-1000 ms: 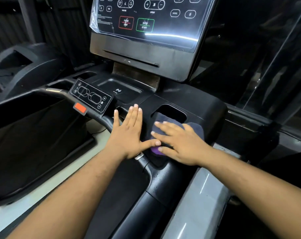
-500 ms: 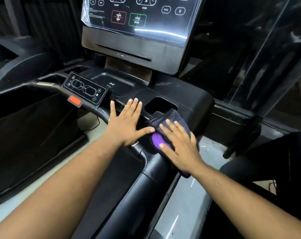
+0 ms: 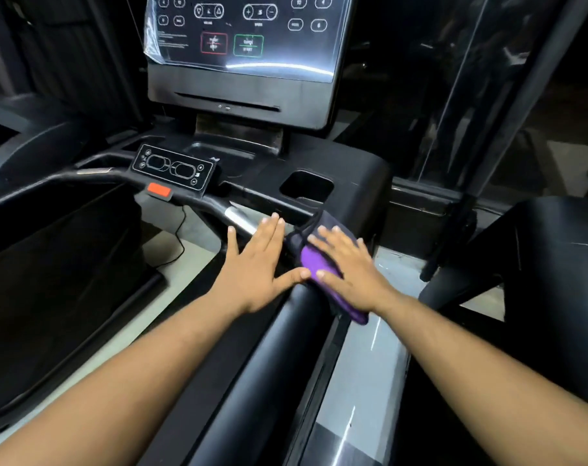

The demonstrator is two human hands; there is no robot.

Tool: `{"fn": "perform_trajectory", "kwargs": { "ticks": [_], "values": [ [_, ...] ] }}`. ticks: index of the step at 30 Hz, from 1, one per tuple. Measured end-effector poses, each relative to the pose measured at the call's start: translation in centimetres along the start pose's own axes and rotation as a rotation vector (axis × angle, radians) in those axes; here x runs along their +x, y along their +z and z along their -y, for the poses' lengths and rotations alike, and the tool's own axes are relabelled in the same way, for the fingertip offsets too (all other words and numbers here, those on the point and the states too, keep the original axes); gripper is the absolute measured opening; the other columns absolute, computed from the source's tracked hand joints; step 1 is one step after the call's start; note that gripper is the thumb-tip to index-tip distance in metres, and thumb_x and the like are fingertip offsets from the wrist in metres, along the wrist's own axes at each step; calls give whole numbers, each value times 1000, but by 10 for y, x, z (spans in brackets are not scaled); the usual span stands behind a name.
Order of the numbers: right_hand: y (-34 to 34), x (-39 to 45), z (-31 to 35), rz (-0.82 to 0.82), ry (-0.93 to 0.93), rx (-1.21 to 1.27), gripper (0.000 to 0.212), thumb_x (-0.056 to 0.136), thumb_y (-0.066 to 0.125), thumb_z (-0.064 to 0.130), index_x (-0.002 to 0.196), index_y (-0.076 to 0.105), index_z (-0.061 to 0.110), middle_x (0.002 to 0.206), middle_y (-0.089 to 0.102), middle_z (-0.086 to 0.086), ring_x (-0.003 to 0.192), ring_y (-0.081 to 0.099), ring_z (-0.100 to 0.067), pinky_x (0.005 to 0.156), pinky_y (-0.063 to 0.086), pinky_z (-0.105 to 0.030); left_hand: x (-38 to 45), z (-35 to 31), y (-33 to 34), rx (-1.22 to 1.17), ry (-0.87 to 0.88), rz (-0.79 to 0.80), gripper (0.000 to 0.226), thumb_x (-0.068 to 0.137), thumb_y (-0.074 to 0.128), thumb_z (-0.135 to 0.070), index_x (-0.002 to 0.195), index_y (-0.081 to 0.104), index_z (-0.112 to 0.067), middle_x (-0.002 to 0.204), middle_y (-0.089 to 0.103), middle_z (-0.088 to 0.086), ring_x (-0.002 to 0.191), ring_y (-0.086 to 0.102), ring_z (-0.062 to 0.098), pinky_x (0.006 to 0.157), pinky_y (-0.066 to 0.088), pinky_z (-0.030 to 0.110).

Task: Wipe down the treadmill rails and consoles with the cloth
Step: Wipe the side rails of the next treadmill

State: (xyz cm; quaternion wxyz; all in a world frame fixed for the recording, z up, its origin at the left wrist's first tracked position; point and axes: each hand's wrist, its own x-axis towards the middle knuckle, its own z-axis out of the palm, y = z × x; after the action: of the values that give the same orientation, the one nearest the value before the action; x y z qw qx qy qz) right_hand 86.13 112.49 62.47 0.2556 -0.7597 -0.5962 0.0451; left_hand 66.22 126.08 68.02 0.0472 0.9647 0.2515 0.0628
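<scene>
A purple and dark cloth (image 3: 311, 260) lies draped over the top of the treadmill's black right rail (image 3: 286, 348), just below the console deck (image 3: 356, 183). My right hand (image 3: 348, 269) presses flat on the cloth with straight, spread fingers. My left hand (image 3: 257, 264) rests flat beside it on the rail, its thumb tip touching the cloth's edge and its fingers near the silver grip sensor (image 3: 238, 218). The upright display console (image 3: 245, 38), covered in plastic film, stands above.
A small control panel (image 3: 173, 169) with an orange-red stop tab (image 3: 158, 190) sits on the front crossbar. A cup holder recess (image 3: 307, 186) opens in the deck. The black belt (image 3: 50, 280) lies left, a grey side rail (image 3: 363, 381) right, another machine (image 3: 538, 264) beyond.
Both hands and the cloth slid back toward me, off the console deck by the cup holder and onto the top of the right rail. The cloth now hangs over the rail's right side.
</scene>
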Motion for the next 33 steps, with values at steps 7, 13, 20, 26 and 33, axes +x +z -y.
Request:
{"fn": "perform_trajectory", "kwargs": {
  "ticks": [7, 13, 20, 26, 33],
  "values": [
    [23, -5, 69, -166, 358, 109, 66, 98, 44, 54, 161, 28, 38, 173, 8, 10, 160, -1, -18, 123, 12, -63, -93, -18, 9, -223, -72, 151, 139, 54, -9, -105, 164, -13, -20, 172, -18, -5, 157, -16, 9, 125, -11, 60],
    [47, -100, 115, -82, 172, 201, 61, 94, 36, 70, 140, -4, 77, 169, -6, 24, 157, -14, -6, 126, 5, -60, -156, -29, 6, -182, -69, 219, 134, 60, 0, -102, 162, -17, -19, 171, -20, -4, 156, -20, 9, 125, -10, 59],
    [35, -47, 125, -178, 478, 191, 63, 103, 50, 42, 161, 25, 40, 173, 2, 10, 160, -6, -18, 122, 10, -66, -185, -35, 1, -215, -106, 182, 122, 73, 15, -95, 162, -18, -18, 171, -20, -3, 156, -20, 9, 126, -8, 58],
    [59, -123, 147, -77, 80, 232, 61, 97, 39, 52, 156, 24, 54, 171, 7, 19, 157, -12, -5, 123, -5, -55, -185, -32, 7, -334, -159, 86, 133, 64, 8, -103, 162, -19, -17, 171, -22, -3, 157, -17, 10, 126, -7, 54],
    [48, -75, 150, -246, 447, 313, 57, 101, 49, 23, 157, 39, 29, 172, 11, 13, 159, -2, -13, 124, 3, -64, -196, -35, 1, -329, -161, 108, 126, 69, 18, -95, 162, -17, -17, 171, -19, -2, 157, -16, 11, 127, -5, 55]
  ]
}}
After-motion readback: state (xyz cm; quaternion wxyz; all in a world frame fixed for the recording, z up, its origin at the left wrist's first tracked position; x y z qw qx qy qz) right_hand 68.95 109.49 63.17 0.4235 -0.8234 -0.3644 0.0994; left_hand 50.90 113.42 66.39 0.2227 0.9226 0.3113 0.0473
